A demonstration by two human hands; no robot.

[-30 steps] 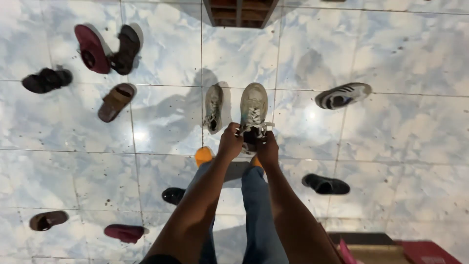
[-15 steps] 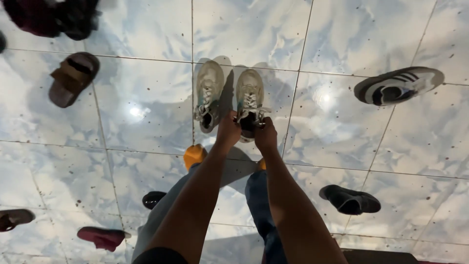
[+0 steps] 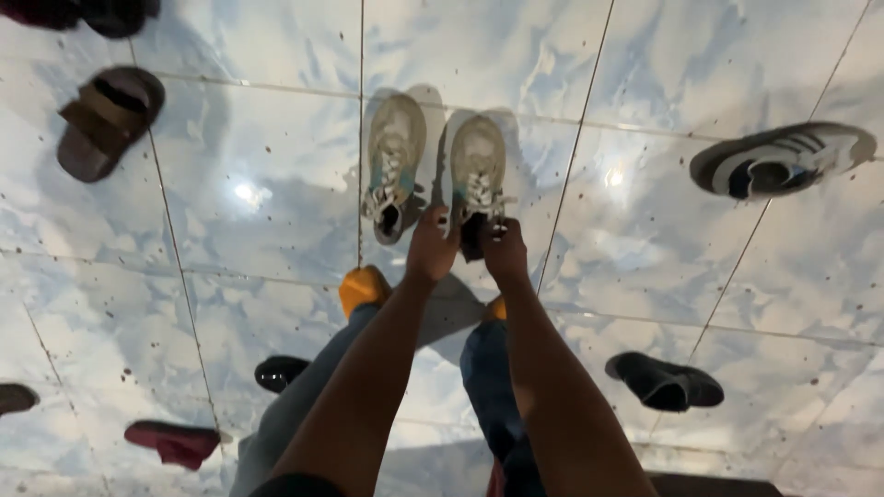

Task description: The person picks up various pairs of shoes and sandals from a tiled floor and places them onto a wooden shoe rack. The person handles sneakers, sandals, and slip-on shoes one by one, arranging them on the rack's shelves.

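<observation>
Two worn grey-white sneakers stand side by side on the tiled floor. My left hand (image 3: 432, 247) and my right hand (image 3: 504, 250) both grip the heel end of the right sneaker (image 3: 476, 164), one at each side of its opening. The left sneaker (image 3: 395, 156) lies close beside it, just left of my left hand, laces loose. My legs in blue jeans and orange-toed footwear (image 3: 363, 287) show below my arms.
Scattered shoes lie around: a brown sandal (image 3: 109, 120) far left, a black-and-white striped sneaker (image 3: 783, 158) right, a black shoe (image 3: 665, 381) lower right, a black shoe (image 3: 279, 371) and a maroon shoe (image 3: 174, 441) lower left. The floor is glossy blue-white marble tile.
The view has tilted and moved closer to the floor. The sneaker in my hands has gone down next to the other sneaker, and both hands stay on its heel.
</observation>
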